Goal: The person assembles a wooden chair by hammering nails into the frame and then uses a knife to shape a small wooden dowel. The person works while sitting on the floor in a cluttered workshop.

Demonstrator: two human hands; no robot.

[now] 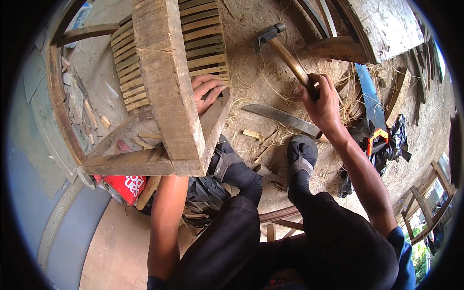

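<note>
Hammer [288, 59] and right hand [323, 104] met right of centre in the upper half of the picture, the grip closed around the lower end of the wooden handle, the dark metal head tilted toward the top edge. Left of centre, the left hand [207, 94] reached behind the thick beam of a wooden framework [169, 87], its fingers bent near a side rail; the beam hid the thumb and part of the palm, so I could not tell whether that grip was pinching the wood or merely resting there. The framework filled the upper left, and a slatted panel [205, 36] showed on both sides of its beam.

Near the centre, a long curved knife [278, 115] lay on the dirt floor [244, 48], its right end just above the right shoe [303, 150]. Farther right was a saw [369, 94] with a blue blade and orange handle, beside crumpled black plastic [398, 137]. A red can [126, 187] sat at the lower left, and wood scraps [89, 112] were scattered at the far left.
</note>
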